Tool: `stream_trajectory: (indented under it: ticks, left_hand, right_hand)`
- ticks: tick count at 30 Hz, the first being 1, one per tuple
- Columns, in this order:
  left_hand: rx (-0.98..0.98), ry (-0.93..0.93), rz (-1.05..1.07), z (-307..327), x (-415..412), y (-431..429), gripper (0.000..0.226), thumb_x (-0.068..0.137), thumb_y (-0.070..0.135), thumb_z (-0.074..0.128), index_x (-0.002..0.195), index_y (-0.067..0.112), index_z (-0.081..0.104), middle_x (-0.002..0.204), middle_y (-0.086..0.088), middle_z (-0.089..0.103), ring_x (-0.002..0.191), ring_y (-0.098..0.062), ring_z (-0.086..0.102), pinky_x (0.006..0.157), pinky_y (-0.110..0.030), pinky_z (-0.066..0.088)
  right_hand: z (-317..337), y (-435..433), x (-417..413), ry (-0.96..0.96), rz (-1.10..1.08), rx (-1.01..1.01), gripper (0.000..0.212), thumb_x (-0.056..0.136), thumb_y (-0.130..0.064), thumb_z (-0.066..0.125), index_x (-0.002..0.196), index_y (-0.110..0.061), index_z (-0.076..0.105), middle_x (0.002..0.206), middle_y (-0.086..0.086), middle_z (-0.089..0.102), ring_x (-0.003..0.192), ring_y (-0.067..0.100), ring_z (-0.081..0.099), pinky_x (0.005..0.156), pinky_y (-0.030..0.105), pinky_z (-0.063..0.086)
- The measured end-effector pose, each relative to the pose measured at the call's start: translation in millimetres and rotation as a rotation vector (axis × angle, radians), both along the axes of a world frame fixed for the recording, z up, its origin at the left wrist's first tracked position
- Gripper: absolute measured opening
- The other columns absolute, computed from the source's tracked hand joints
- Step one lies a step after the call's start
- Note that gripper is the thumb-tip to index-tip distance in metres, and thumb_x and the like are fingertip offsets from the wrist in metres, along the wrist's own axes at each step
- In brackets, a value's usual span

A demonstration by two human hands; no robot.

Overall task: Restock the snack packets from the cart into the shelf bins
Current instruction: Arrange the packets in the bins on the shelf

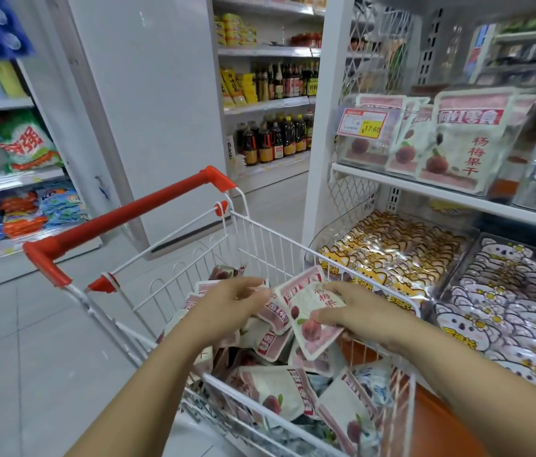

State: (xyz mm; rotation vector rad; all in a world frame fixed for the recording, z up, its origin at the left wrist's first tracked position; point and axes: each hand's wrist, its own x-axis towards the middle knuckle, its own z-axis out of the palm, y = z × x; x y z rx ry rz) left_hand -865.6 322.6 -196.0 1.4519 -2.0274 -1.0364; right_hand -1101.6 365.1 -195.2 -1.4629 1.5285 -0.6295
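Pinching of which packet is seen, and by which hand?

One snack packet [312,316] is pinched at its edge between the thumb and fingers of the right hand [355,311], just above the loose packets [270,390] heaped in the cart [260,232]. The left hand [230,301] is curled down onto that heap; whether anything is gripped cannot be told.

How should the lift be made?

The packet should be raised clear of the cart's side, then stood upright beside the matching packets [457,140] in the clear shelf bin [352,156] above, label outward.
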Motion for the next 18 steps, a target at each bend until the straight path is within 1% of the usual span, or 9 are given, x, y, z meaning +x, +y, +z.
stream_trajectory:
  ticks: [2, 4, 6, 10, 12, 13, 14, 16, 18]
  left_hand:
    - [0.171, 0.208, -0.037, 7, -6, 5, 0.050, 0.095, 0.056, 0.056, 0.135, 0.027, 0.057, 0.112, 0.010, 0.075, 0.102, -0.008, 0.071, 0.096, -0.034, 0.054]
    - [0.338, 0.442, -0.057, 11, -14, 10, 0.038, 0.096, 0.044, 0.060, 0.126, 0.021, 0.062, 0.114, 0.002, 0.076, 0.105, -0.018, 0.073, 0.097, -0.039, 0.055]
    - [0.354, 0.579, 0.017, 11, -16, 11, 0.029, 0.097, 0.024, 0.064, 0.125, 0.014, 0.063, 0.113, -0.004, 0.076, 0.104, -0.025, 0.073, 0.091, -0.039, 0.058]
    - [0.277, 0.664, 0.207, 4, -3, -1, 0.027, 0.098, 0.016, 0.062, 0.125, 0.012, 0.061, 0.110, -0.009, 0.076, 0.101, -0.030, 0.074, 0.096, -0.054, 0.055]
    - [0.265, 0.740, 0.288, 1, 6, -6, 0.025, 0.100, 0.017, 0.060, 0.125, 0.013, 0.061, 0.108, -0.010, 0.077, 0.099, -0.031, 0.074, 0.094, -0.055, 0.056]
    - [0.261, 0.788, 0.326, 0, 9, -7, 0.024, 0.100, 0.018, 0.059, 0.124, 0.012, 0.061, 0.106, -0.010, 0.077, 0.096, -0.031, 0.075, 0.088, -0.051, 0.059]
    - [0.262, 0.843, 0.360, 1, 11, -8, 0.022, 0.101, 0.018, 0.058, 0.122, 0.011, 0.061, 0.101, -0.011, 0.078, 0.091, -0.029, 0.076, 0.078, -0.045, 0.060]
    - [0.272, 0.928, 0.416, 4, 12, -6, 0.017, 0.103, 0.016, 0.054, 0.115, 0.006, 0.061, 0.082, -0.007, 0.077, 0.072, -0.021, 0.075, 0.058, -0.032, 0.056]
    - [0.268, 0.949, 0.455, 7, 10, -4, 0.012, 0.104, 0.015, 0.051, 0.107, 0.006, 0.059, 0.064, 0.000, 0.070, 0.054, -0.013, 0.067, 0.047, -0.024, 0.050]
  right_hand:
    - [4, 1, 12, -0.106, -0.038, -0.084, 0.040, 0.091, -0.025, 0.072, 0.125, -0.031, 0.053, 0.103, -0.009, 0.073, 0.092, 0.013, 0.072, 0.087, 0.040, 0.058]
    - [1, -1, 25, -0.141, -0.044, -0.180, 0.043, 0.090, -0.031, 0.073, 0.127, -0.034, 0.052, 0.111, -0.011, 0.072, 0.100, 0.009, 0.070, 0.095, 0.040, 0.055]
    - [1, -5, 33, -0.166, -0.014, -0.233, 0.042, 0.093, -0.033, 0.069, 0.131, -0.032, 0.052, 0.115, -0.012, 0.071, 0.102, 0.005, 0.069, 0.095, 0.031, 0.054]
    - [-7, -29, 24, -0.308, -0.005, -0.204, 0.025, 0.103, -0.028, 0.051, 0.123, -0.023, 0.065, 0.104, 0.006, 0.074, 0.086, 0.014, 0.069, 0.085, 0.035, 0.054]
    - [-23, -46, 16, -0.050, 0.014, -0.228, 0.026, 0.104, -0.020, 0.051, 0.125, -0.026, 0.063, 0.107, 0.003, 0.071, 0.075, 0.003, 0.064, 0.073, 0.024, 0.054]
    - [-32, -53, 15, 0.144, 0.072, -0.256, 0.032, 0.102, -0.016, 0.051, 0.130, -0.030, 0.059, 0.116, 0.000, 0.068, 0.079, -0.003, 0.062, 0.072, 0.019, 0.052]
    - [-42, -61, 15, 0.329, 0.156, -0.281, 0.041, 0.101, -0.012, 0.051, 0.136, -0.033, 0.054, 0.129, -0.002, 0.063, 0.094, -0.003, 0.062, 0.079, 0.019, 0.051]
    - [-56, -76, 22, 0.612, 0.317, -0.310, 0.065, 0.094, 0.002, 0.048, 0.148, -0.034, 0.040, 0.149, -0.003, 0.046, 0.127, 0.011, 0.052, 0.102, 0.031, 0.046]
    - [-61, -88, 31, 0.771, 0.434, -0.321, 0.086, 0.086, 0.013, 0.047, 0.155, -0.033, 0.024, 0.153, 0.000, 0.037, 0.134, 0.022, 0.046, 0.106, 0.037, 0.044]
